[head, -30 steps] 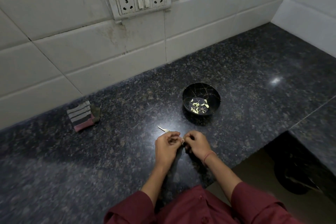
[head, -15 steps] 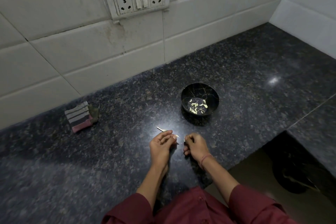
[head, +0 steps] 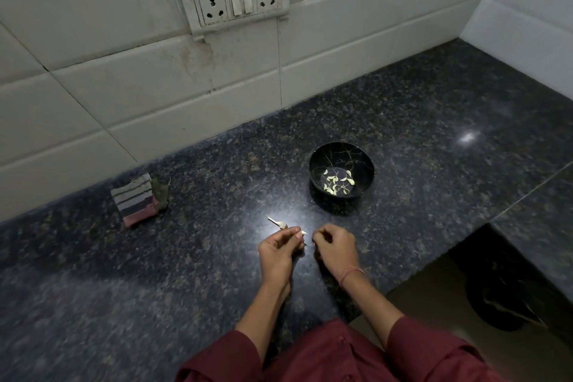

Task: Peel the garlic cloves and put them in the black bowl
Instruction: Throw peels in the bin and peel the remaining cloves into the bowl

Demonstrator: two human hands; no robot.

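Head view: one camera looks down on a dark speckled counter (head: 186,273) that runs along a white tiled wall (head: 124,96).
Left hand (head: 277,249): low over the counter near its front edge, fingers curled. There's a small pale garlic clove (head: 304,232) sticking out at the fingertips, pinched there.
Right hand (head: 335,249): just beside the left with a narrow gap between them, so the two hands are apart. Its fingers are curled in tight, and whether they hold a scrap of peel is too small to tell.
Wrist: a thin red thread (head: 350,274) circles the right wrist, and maroon sleeves (head: 434,347) cover both forearms at the bottom of the view.
Garlic stalk (head: 277,222): a pale stub lies on the counter, just beyond the left fingertips on the wall side.
Black bowl (head: 313,164): it stands upright on the counter beyond the right hand, between the hands and the wall, clear of both.
Peeled cloves (head: 336,181): a loose scatter of pale pieces lies in the bottom of the bowl.
Cloth (head: 138,198): a folded striped cloth lies well off to the left, close to the counter's back edge by the wall.
Socket panel (head: 235,3): it is set high on the tiles, with two sockets either side of the switches.
Right side: the counter is cut away at its front right, showing the floor (head: 418,304) below.
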